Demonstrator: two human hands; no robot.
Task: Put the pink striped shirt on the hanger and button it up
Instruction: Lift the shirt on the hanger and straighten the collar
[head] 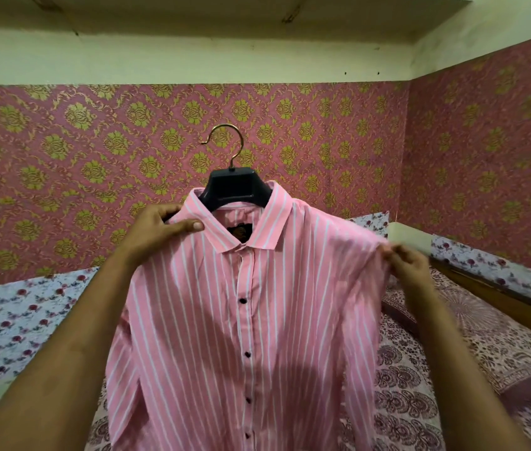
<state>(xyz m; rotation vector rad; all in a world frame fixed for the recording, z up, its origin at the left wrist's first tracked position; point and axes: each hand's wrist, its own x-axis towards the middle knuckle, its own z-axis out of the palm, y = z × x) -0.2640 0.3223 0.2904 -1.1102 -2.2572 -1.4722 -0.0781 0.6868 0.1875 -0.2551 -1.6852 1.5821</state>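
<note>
The pink striped shirt [241,327] hangs on a black hanger [236,185] with a brass hook, held up in mid-air in front of me. Its front is closed along the placket, where several dark buttons show. My left hand [163,226] grips the shirt's left shoulder beside the collar, thumb on top of the fabric. My right hand [407,258] pinches the fabric at the right shoulder seam. The hanger's arms are hidden inside the shirt.
A bed with a maroon patterned sheet [453,369] lies below and to the right. Floral white panels [13,320] run along the bed's edges. Pink and gold wallpaper [95,141] covers the walls behind.
</note>
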